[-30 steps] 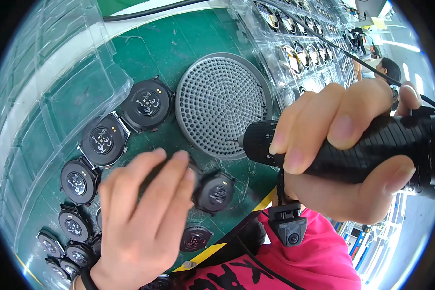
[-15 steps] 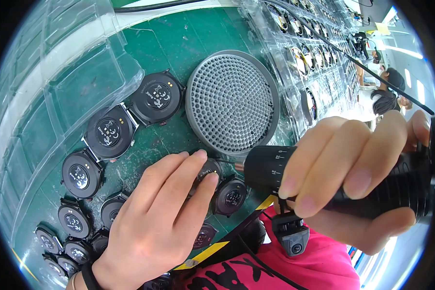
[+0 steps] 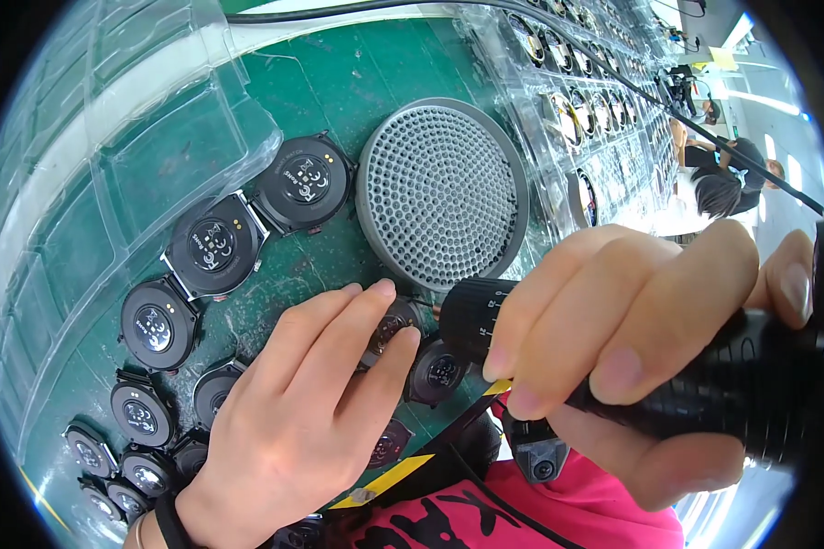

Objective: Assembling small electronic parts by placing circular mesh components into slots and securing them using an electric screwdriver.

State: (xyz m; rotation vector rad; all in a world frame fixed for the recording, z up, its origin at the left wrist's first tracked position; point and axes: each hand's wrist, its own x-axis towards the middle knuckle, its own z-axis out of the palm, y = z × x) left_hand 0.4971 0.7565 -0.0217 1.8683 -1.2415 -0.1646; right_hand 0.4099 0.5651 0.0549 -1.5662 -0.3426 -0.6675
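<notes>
My left hand lies flat on the green mat, fingertips pressing on a round black watch case lying back side up. My right hand is wrapped around a black electric screwdriver, whose knurled front end points left toward that case. The screwdriver's tip is hidden behind my fingers. Another black watch case lies just right of my left fingertips, under the tool.
Several more black watch cases lie in a row along the mat's left side. A round grey perforated disc sits above my hands. Clear plastic trays flank the mat, the right ones holding watch parts. Another person is at far right.
The view has shifted closer over the mat. My right hand with the screwdriver has come down and left toward the case under my left fingertips, which stayed pressed there.
</notes>
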